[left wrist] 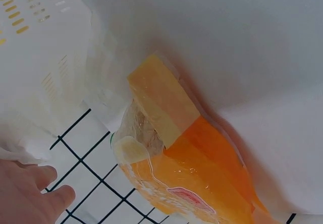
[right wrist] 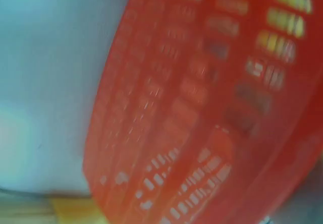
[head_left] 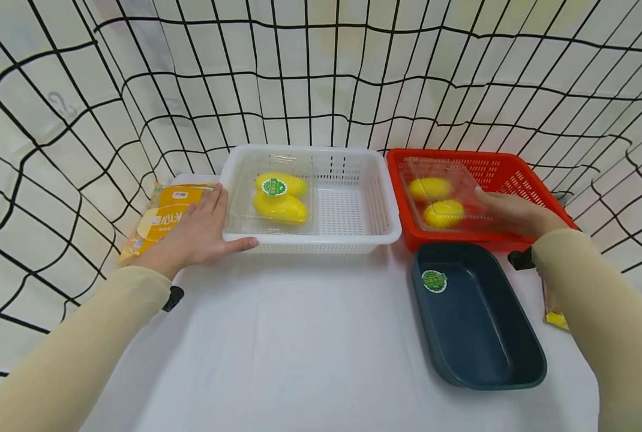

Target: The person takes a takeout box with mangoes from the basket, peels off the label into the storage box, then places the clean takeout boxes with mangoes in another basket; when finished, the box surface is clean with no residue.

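My left hand [head_left: 199,231] lies against the left end of a white plastic basket [head_left: 353,240], fingers extended and thumb along its front rim. Inside that basket, on the left, sits a clear lidded box [head_left: 240,210] with two yellow mango-like fruits [head_left: 280,207] and a green round sticker. Over the red basket [head_left: 515,174], my right hand [head_left: 515,211] grips the right end of another clear box [head_left: 464,174], thumb on top. Two yellow fruits [head_left: 444,213] lie in this box. The fingers under it are hidden; the right wrist view shows only blurred red basket wall [right wrist: 176,108].
A dark blue tub [head_left: 472,324] with a green sticker stands in front of the red basket. An orange-and-clear food bag [head_left: 161,216] lies left of the white basket. Part of another packet [head_left: 555,312] shows beside the right sleeve. Black netting [head_left: 307,78] surrounds the white table [head_left: 278,336].
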The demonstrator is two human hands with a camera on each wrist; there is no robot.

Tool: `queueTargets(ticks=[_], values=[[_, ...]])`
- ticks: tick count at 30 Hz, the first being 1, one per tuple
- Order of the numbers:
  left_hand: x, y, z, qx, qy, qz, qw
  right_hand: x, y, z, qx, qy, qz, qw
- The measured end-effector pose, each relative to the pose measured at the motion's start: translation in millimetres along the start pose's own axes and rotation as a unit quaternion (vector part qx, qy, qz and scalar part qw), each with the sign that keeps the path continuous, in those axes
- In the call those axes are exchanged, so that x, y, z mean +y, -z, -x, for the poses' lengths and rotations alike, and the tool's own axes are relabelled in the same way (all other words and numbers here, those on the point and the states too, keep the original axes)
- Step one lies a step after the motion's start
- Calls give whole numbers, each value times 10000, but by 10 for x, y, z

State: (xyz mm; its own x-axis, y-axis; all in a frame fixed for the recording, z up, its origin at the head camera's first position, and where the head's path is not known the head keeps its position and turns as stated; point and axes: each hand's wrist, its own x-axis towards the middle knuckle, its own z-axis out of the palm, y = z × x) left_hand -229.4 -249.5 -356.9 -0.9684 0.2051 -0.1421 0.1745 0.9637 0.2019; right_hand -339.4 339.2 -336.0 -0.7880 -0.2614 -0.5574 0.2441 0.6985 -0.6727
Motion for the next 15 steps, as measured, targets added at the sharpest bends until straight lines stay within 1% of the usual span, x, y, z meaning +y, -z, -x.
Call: queueTargets(ticks=[4,8,11,15], values=[[5,-6,0,11,2,-6,10000,88,84,78,-207,385,195,9989],[12,1,5,-9,11,-5,10000,98,114,124,-279,665,637,9954],[14,6,11,-17,21,-3,10000,76,105,121,-199,701,893,9933],[12,2,13,-20,32,8,10000,60,81,111,-94,649,1039,9924]])
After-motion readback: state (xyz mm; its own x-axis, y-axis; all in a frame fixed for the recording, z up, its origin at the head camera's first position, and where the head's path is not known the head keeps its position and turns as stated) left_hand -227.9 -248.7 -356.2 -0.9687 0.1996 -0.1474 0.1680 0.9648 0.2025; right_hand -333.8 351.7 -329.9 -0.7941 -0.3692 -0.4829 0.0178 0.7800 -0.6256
